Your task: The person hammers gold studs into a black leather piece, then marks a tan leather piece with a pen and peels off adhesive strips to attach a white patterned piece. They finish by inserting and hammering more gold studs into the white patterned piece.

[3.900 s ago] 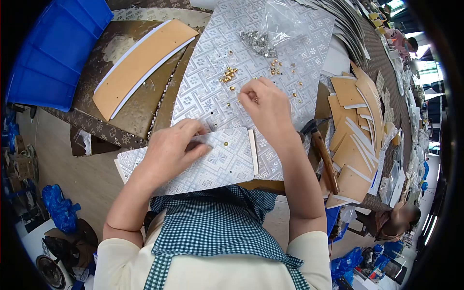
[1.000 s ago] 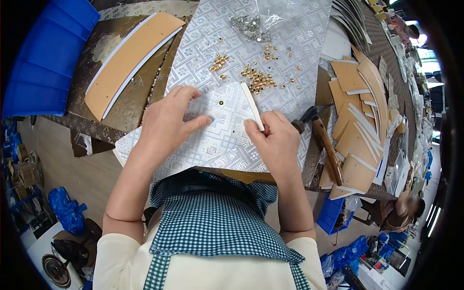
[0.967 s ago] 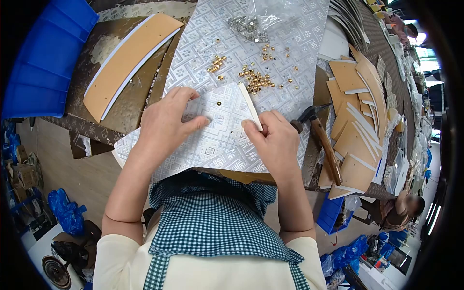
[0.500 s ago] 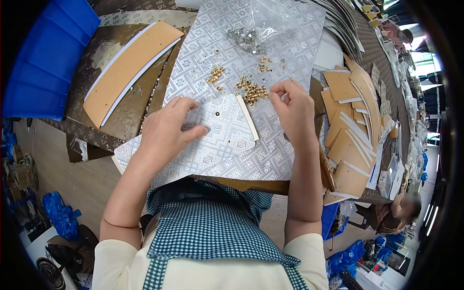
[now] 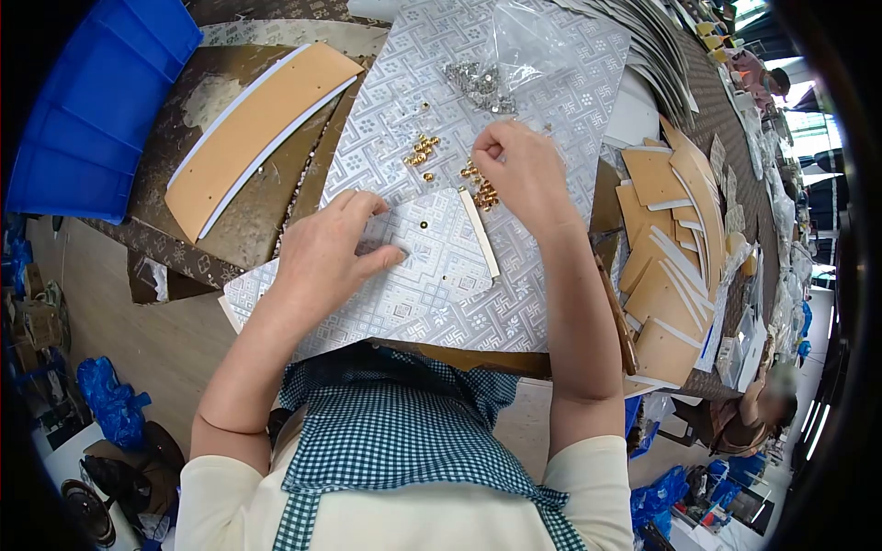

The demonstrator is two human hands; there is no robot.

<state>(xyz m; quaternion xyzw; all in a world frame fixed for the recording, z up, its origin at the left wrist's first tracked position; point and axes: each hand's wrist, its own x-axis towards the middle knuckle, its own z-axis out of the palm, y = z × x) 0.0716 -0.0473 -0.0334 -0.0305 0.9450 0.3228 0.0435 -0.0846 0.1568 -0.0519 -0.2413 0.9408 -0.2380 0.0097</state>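
Observation:
My left hand [image 5: 326,243] rests over a pale patterned panel [image 5: 367,298], its thumb and fingers apart with nothing between them. A small dark hole with a gold ring [image 5: 424,225] shows in the panel, right of my thumb. Along the panel's right end lies a cream strip [image 5: 480,234]. My right hand [image 5: 524,170] is above the pile of gold-coloured studs [image 5: 485,195], fingertips pinched together. Whether something small sits in that pinch is hidden. A smaller cluster of gold studs [image 5: 423,150] lies to its left.
Silver metal pieces [image 5: 480,84] spill from a clear plastic bag [image 5: 525,41] at the back. A curved tan board [image 5: 262,133] lies left, beside a blue bin [image 5: 101,110]. Tan pieces [image 5: 675,321] are heaped at right. Another person [image 5: 742,418] is at far right.
My right hand has moved left and up, from the right edge of the gold stud pile to above it. My left hand keeps its place on the panel. The view has shifted slightly.

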